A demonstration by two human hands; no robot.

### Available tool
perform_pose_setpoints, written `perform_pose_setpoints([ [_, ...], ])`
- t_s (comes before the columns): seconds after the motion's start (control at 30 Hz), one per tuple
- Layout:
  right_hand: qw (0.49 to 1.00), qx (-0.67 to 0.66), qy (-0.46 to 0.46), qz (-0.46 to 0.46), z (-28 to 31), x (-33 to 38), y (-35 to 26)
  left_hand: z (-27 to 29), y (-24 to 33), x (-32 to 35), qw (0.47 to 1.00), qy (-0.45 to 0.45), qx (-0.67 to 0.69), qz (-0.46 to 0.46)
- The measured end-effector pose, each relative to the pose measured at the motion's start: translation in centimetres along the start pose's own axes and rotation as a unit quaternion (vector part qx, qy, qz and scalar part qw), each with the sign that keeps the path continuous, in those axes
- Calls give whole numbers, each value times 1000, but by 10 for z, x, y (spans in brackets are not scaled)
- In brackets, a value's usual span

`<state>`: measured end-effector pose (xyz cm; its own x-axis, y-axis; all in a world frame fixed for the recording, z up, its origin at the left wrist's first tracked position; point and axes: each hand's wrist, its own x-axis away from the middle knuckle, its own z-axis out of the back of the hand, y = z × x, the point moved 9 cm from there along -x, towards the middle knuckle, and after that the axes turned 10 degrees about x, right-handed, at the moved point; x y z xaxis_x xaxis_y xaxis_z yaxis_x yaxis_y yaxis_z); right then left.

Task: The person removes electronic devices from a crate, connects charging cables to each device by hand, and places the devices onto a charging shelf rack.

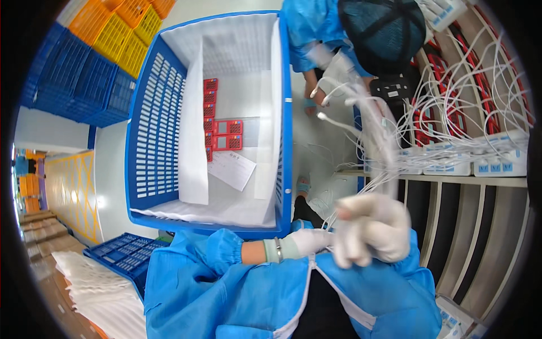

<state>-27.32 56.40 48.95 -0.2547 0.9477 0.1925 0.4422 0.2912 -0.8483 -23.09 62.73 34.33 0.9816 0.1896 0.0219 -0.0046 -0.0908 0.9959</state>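
The right hand (374, 229) has curled fingers, but blur (heavy at this spot) leaves me unable to tell whether they pinch anything. Just left of those fingers is the left hand (302, 243); its tips are hidden, so I cannot tell their state. White cables (388, 158) run ahead of both hands' fingers. Ahead-left of them, a crate (286, 169) holds red devices (228, 142); ahead-right are power strips (499, 164); farther ahead, a co-worker (310, 22).
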Motion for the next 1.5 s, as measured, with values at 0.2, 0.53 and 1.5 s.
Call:
perform_pose_setpoints([
  [0.2, 909, -165, -12, 383, -9, 51, -115, -6, -12, 7, 974, -124, -163, 93],
  [0.53, 908, 37, -320, 268, -21, 64, -112, 230, 18, -18, 949, 298, -101, -30],
  [1.5, 870, 124, 468, -93, 146, 40, 35, 412, -394, 174, 705, 367, -359, 490],
])
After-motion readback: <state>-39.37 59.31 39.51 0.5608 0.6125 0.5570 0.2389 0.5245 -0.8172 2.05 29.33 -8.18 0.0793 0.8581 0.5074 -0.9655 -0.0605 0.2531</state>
